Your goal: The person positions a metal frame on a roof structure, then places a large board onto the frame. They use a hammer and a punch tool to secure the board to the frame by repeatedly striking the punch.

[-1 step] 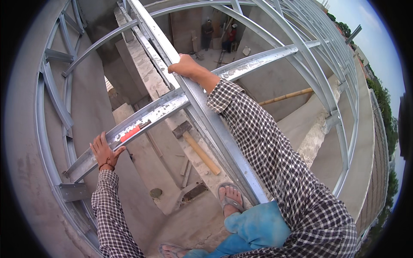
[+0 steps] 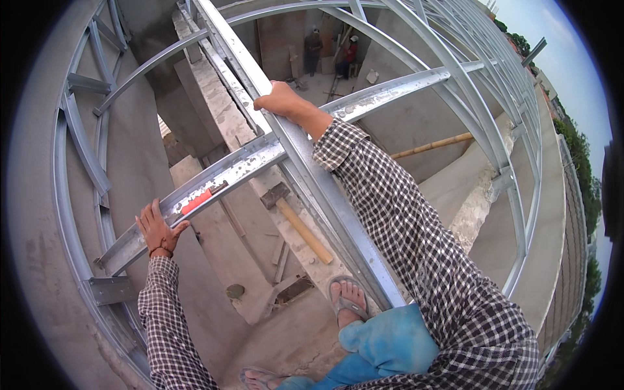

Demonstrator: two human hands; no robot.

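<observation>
My left hand (image 2: 157,229) rests with spread fingers on the near edge of the galvanized cross channel (image 2: 249,159), near its left end. A red-handled tool (image 2: 197,201) with a dark metal end lies in that channel, right of my fingers. My right hand (image 2: 288,104) is closed over the long steel beam (image 2: 335,221), just above where it crosses the channel. A sledgehammer (image 2: 300,231) with a wooden handle lies on the concrete ledge left of the beam. One sandaled foot (image 2: 349,300) stands on that ledge, below the hammer.
Curved steel frames (image 2: 469,97) arch to the right and along the left concrete wall (image 2: 39,214). Openings drop to a lower floor with debris, where two people (image 2: 312,52) are at the back. A bamboo pole (image 2: 430,147) spans below on the right. Trees and sky show beyond the right edge.
</observation>
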